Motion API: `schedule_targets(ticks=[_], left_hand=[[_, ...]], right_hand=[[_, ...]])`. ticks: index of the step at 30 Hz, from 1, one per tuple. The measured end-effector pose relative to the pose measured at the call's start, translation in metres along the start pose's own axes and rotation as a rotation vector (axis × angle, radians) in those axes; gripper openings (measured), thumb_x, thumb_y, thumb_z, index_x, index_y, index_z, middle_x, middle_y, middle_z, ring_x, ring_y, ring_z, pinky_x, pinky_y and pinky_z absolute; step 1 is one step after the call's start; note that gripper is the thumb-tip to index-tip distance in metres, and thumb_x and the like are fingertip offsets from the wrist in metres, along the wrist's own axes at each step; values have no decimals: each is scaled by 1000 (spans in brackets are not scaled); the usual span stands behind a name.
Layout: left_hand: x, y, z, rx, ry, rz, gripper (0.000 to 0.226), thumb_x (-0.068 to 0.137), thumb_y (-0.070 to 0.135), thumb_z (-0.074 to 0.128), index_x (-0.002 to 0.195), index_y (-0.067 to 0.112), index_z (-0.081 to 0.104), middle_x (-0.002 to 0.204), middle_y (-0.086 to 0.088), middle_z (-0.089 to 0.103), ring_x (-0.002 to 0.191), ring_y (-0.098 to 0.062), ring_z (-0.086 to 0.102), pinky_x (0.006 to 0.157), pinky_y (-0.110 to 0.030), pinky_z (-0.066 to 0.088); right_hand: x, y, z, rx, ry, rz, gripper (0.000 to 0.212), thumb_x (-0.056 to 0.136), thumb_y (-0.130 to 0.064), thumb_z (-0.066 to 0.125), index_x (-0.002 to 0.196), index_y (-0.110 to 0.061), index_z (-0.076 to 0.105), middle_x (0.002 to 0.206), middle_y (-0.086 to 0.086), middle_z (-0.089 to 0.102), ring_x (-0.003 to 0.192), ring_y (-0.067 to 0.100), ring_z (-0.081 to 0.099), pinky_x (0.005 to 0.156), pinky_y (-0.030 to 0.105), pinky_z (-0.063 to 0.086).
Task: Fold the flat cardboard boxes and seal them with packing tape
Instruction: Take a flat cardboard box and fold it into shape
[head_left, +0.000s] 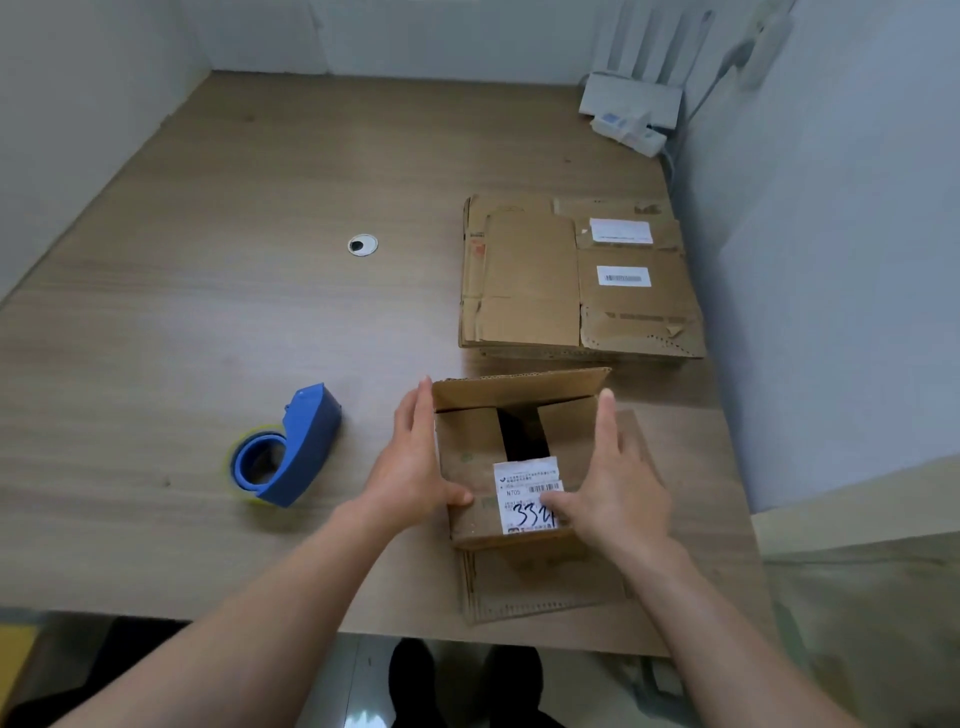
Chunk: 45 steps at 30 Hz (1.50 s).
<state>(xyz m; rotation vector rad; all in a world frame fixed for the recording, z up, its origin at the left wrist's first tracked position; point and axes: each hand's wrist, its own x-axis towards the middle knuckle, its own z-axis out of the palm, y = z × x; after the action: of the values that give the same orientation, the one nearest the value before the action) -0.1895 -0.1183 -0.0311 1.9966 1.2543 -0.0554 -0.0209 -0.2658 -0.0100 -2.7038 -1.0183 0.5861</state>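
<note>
Bracing a small cardboard box (478, 467) between both hands, near the front edge of the counter (208, 312). On the left hand (410, 462), fingers (415, 410) straight and close together, laid flat along the box's left wall, thumb lying across the near top flap. Much the same on the right hand (618, 473): fingers (605, 415) straight, pointing away, flat against the right wall, thumb resting on a white label (530, 493) with handwritten digits. No curl around anything in either hand, only pressing.

Between the two sets of fingers, standing upright: the box, side flaps folded in with a dark gap between them, near flap down under both thumbs, far flap standing up. Underneath it, a flattened piece of cardboard (545, 592), sticking out toward the front edge.

Left of the left hand and well apart from it, lying on the counter: a blue tape dispenser (301, 441) with a roll of clear tape. Beyond the box, by the right wall, a stack of flat boxes (530, 270) bearing white labels. Farther back in the corner, a white router (631, 104). Mid-counter, a round cable hole (362, 244).
</note>
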Motion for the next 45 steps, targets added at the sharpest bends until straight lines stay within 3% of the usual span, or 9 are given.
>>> schedule_targets(ticks=[4,9,12,16,24,26,32,36,45], left_hand=[[5,-13,-1,-20,-1,77,121,60,27,95,150,43,16,157,20,10,122,-17,52,99,-41,53],[-2,-21,3,-5,-78,66,54,77,24,84,123,34,58,147,9,37,106,-15,57,95,-31,50],[-3,-23,8,-112,-83,9,47,81,23,81,122,31,61,129,3,56,95,-17,61,87,-32,54],[-3,-7,13,-354,13,-152,14,91,26,70,104,26,63,110,2,59,92,-22,63,70,-45,62],[-7,17,-4,-413,-64,-315,43,95,22,65,134,23,46,110,-5,62,93,-29,65,61,-53,61],[-9,20,-20,-432,64,-184,44,92,17,68,130,27,48,107,1,62,94,-22,64,69,-48,62],[-27,16,-24,-412,356,59,58,86,3,72,129,29,42,115,9,59,95,-3,60,75,-22,54],[-33,-2,-2,-395,335,116,96,84,2,73,151,44,18,133,10,50,112,-9,59,85,-35,60],[-24,-2,-12,-248,455,398,83,82,-2,74,142,29,26,132,-9,49,106,-18,57,82,-32,58]], right_hand=[[14,4,-17,-50,-74,-10,140,65,-60,85,151,-42,-25,114,0,65,86,16,63,99,50,49],[33,21,-18,502,-60,108,103,73,-71,69,155,-38,15,140,1,54,119,20,57,99,51,50],[44,19,-15,470,-129,93,70,88,-74,45,138,-26,54,132,-2,60,110,16,57,93,41,49],[60,29,-1,355,-207,145,40,91,-49,65,118,-20,65,111,0,71,93,19,67,85,41,58],[36,37,-4,399,-131,-4,26,92,-44,67,77,-23,61,78,-7,65,77,17,63,56,26,41],[27,32,-21,538,-22,-126,13,91,-37,70,98,-27,68,91,-13,67,86,10,64,63,20,43],[9,27,-28,524,240,-308,86,81,-24,82,152,-29,34,113,-12,64,86,5,64,74,25,54],[6,41,-6,440,262,-354,98,79,-24,84,157,-19,24,132,5,60,96,16,62,81,29,54],[14,37,-16,545,437,-472,90,77,-13,85,146,-25,29,122,-3,55,83,22,66,68,31,59]])
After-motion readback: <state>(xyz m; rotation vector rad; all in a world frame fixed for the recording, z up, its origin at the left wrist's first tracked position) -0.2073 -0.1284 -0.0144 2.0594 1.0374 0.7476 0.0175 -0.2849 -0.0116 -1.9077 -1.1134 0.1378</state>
